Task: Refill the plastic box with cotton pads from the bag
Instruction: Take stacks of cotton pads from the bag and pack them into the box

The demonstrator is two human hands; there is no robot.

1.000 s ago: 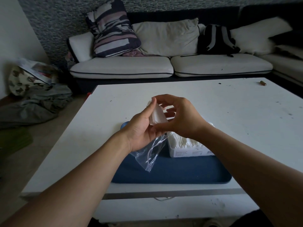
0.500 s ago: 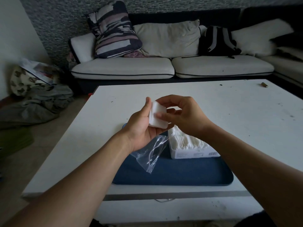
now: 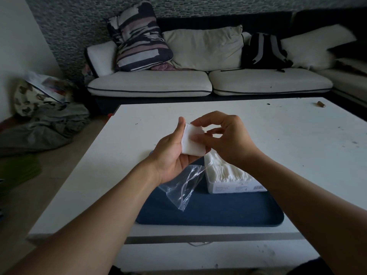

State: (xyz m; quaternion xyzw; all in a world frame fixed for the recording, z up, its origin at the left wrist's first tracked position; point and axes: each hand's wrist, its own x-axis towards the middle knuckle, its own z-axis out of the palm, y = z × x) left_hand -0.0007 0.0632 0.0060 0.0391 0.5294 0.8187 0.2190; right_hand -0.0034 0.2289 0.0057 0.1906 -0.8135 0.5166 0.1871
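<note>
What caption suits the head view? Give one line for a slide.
Both hands, left hand and right hand, hold a cotton pad stack above the plastic box; empty bag dangles.

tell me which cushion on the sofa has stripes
The leftmost cushion, dark with pale and pink stripes, propped on the sofa. The other cushions are plain cream.
</note>
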